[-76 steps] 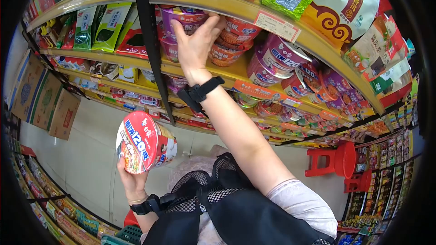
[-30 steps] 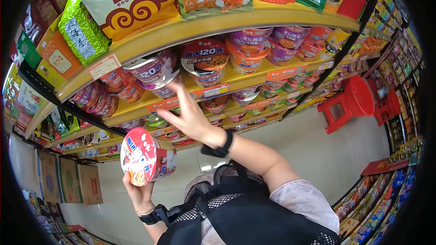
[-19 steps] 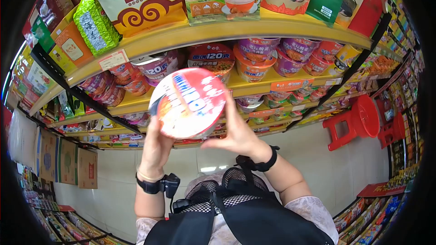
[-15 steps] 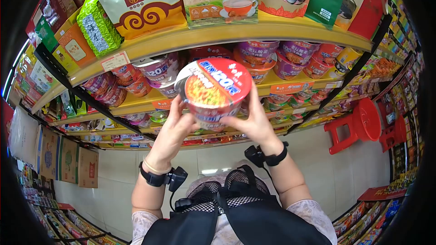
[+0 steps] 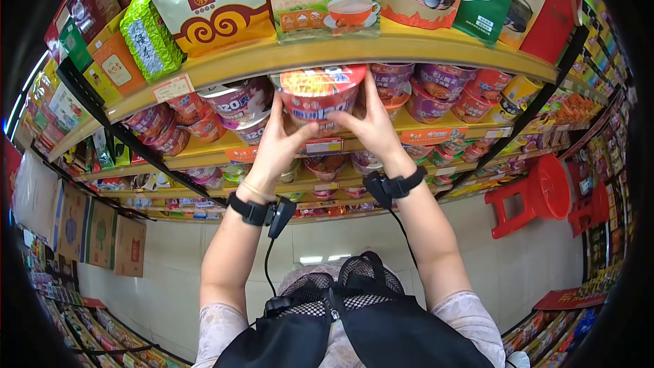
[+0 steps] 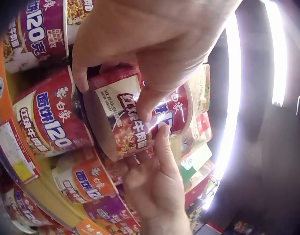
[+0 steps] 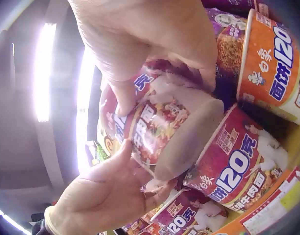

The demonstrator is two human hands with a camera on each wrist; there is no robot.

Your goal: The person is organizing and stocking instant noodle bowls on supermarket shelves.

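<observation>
Both hands hold one red instant noodle bowl [image 5: 319, 103] at the front of the middle shelf, close under the yellow edge of the shelf above. My left hand [image 5: 276, 150] grips its left side and my right hand [image 5: 373, 129] its right side, with both thumbs on the near wall. In the left wrist view a matching red noodle bowl [image 6: 54, 117] stands on the shelf right beside the held bowl's base. The right wrist view shows the pale base of the held bowl [image 7: 191, 137] facing that lower bowl [image 7: 238, 161].
Purple noodle bowls [image 5: 238, 102] stand stacked to the left, more purple bowls [image 5: 436, 88] to the right. Tea bags [image 5: 327, 0] line the shelf above. Red plastic stools [image 5: 528, 194] stand on the floor at right, cardboard boxes [image 5: 102, 232] at left.
The right hand has come from the shelf to join the left on the red noodle bowl. Both hands have raised it forward from the left, up to the shelf.
</observation>
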